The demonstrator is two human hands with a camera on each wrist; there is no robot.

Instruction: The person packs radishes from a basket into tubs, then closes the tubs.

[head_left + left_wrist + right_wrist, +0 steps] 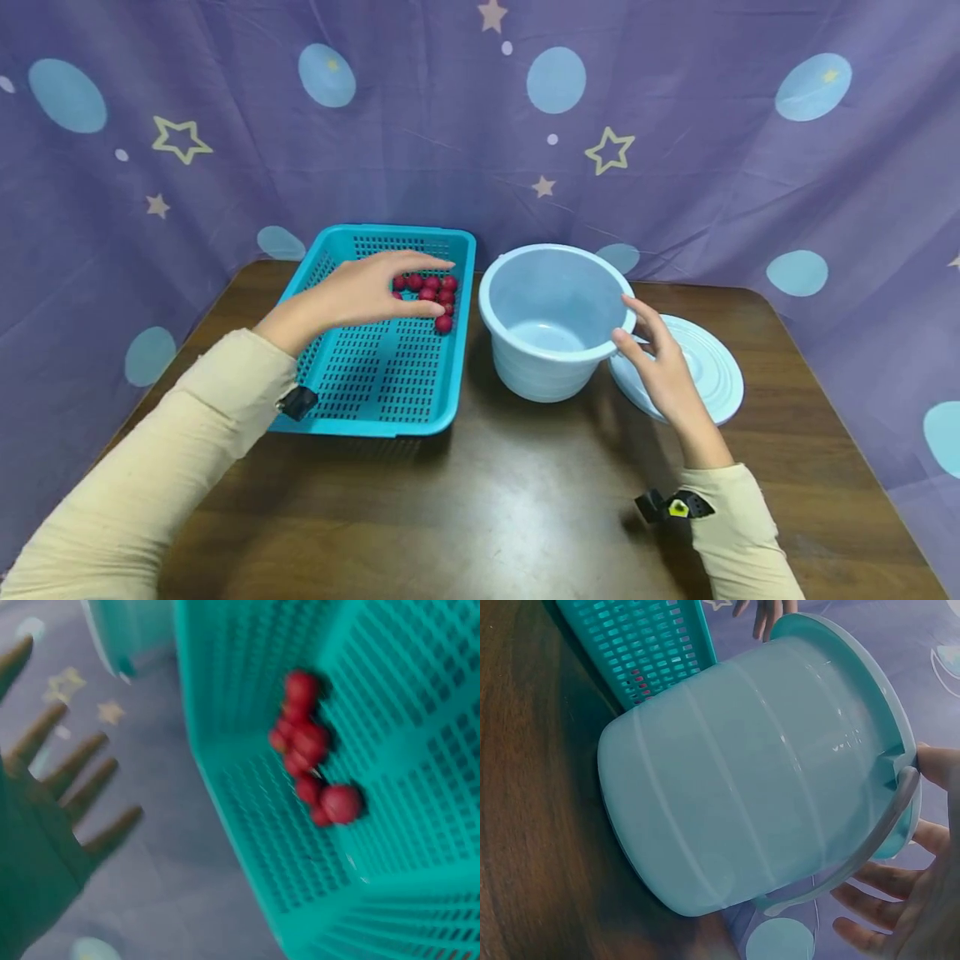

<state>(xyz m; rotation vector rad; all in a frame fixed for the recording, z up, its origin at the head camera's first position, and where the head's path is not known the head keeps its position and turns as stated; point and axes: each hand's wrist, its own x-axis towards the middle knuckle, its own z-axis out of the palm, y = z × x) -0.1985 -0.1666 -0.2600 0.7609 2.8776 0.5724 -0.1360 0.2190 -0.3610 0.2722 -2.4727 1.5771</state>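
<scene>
Your left sleeve is nearest, its grip apart over the basket of balls; right grip clamps the bucket, filling seemingly not begun.

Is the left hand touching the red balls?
Apart: in the left wrist view, curtain and basket show between the left hand and the red balls.

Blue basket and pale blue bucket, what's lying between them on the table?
In the head view, just a narrow strip of bare wooden tabletop separates the basket from the bucket.
</scene>
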